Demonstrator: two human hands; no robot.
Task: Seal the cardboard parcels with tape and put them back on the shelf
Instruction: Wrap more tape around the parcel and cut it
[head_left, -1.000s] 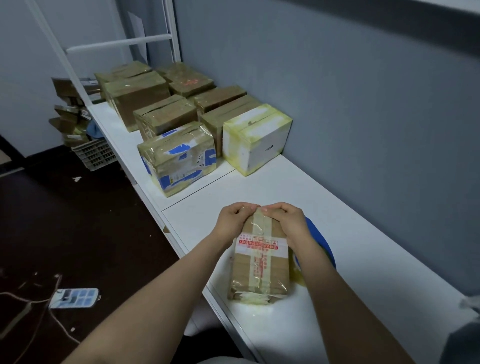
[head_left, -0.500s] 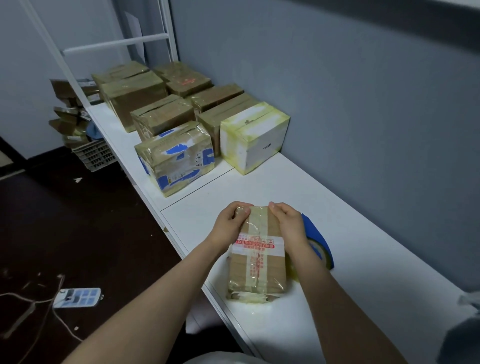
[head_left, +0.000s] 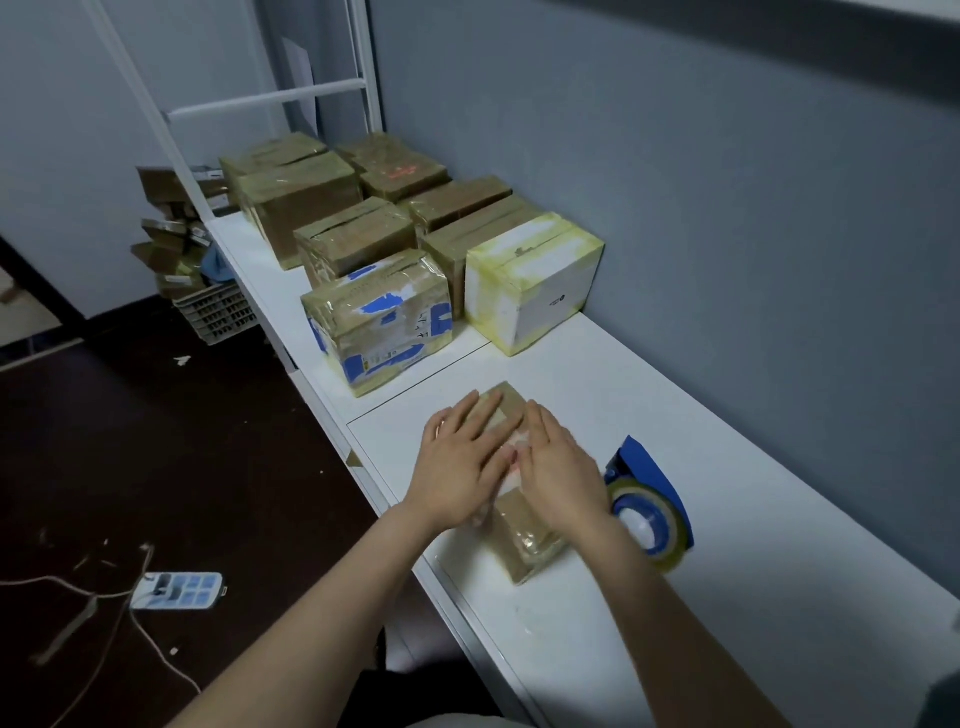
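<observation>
Pressing clear tape (head_left: 532, 545) down on the small brown cardboard parcel (head_left: 511, 522) near the white shelf surface's (head_left: 727, 597) front edge, with left hand (head_left: 462, 462) and right hand (head_left: 563, 467) laid flat, fingers straight. Best swept firmly outward from the seam, keeping clear of the blue tape dispenser (head_left: 649, 512) just beside.

Grey wall (head_left: 675, 182), dark floor (head_left: 156, 467), white shelf (head_left: 727, 597)

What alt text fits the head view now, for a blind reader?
Left hand and right hand press flat on a taped cardboard parcel on the white shelf; a blue tape dispenser sits right of it, sealed parcels farther along.
</observation>
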